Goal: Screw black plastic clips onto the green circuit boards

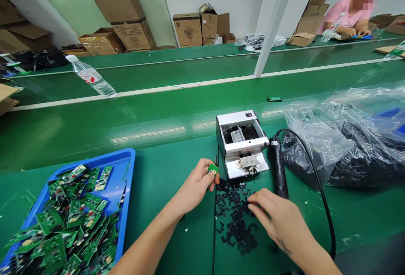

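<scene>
While we work at the green surface (158,199), a blue tray (130,157) at lower left holds a heap of green circuit boards (57,220), and black plastic pieces (234,220) lie loose at lower centre, below a metal benchtop machine (242,144). Our left grip (194,186) pinches a small board (213,168); our right grip (278,216) curls over the pieces, closed or not we cannot tell.

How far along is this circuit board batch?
Done: the blue tray holds a big heap of green circuit boards, though I can't tell if they're finished. In hand: the left hand holds a small green board; the right hand touches loose black plastic pieces. Left: the clear bag holds plenty more black pieces.
</scene>
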The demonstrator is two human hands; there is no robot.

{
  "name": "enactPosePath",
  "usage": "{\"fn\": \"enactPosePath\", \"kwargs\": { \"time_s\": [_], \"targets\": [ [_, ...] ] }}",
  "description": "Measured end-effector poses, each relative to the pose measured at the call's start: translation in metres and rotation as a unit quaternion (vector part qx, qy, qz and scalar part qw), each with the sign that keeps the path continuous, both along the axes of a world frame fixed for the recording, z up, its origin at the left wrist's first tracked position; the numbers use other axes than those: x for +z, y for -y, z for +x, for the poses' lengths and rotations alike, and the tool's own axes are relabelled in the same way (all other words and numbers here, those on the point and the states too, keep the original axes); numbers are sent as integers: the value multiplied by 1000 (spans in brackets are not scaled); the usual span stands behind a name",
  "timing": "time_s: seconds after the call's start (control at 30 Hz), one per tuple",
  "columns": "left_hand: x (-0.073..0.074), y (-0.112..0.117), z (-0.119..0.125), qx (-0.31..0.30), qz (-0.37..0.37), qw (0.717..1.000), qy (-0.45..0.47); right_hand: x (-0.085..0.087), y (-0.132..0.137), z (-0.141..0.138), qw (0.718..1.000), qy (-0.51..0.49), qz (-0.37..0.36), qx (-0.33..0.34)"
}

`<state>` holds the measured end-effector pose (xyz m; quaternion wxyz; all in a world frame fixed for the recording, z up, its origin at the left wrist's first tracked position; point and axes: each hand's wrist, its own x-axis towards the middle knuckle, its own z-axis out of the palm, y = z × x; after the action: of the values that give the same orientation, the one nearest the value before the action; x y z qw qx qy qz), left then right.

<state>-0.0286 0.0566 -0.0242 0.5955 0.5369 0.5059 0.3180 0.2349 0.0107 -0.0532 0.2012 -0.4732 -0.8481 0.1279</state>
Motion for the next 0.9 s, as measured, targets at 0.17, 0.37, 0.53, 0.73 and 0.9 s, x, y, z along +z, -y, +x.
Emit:
{"fn": "enactPosePath", "kwargs": {
  "time_s": [0.17, 0.37, 0.53, 0.73, 0.9],
  "targets": [
    [-1, 1, -2, -3, 15, 998, -53, -21, 3, -23, 992, 107, 28, 54],
    [9, 2, 2, -33, 30, 996, -78, -28, 1, -19, 990, 117, 36, 64],
    [9, 1, 4, -32, 38, 997, -67, -34, 3, -13, 990, 110, 41, 72],
    [6, 2, 5, -23, 18, 999, -34, -33, 4, -15, 990, 115, 39, 64],
    [6, 2, 5, -31, 25, 999, -36, -28, -1, -11, 993, 102, 17, 57]
  ]
}}
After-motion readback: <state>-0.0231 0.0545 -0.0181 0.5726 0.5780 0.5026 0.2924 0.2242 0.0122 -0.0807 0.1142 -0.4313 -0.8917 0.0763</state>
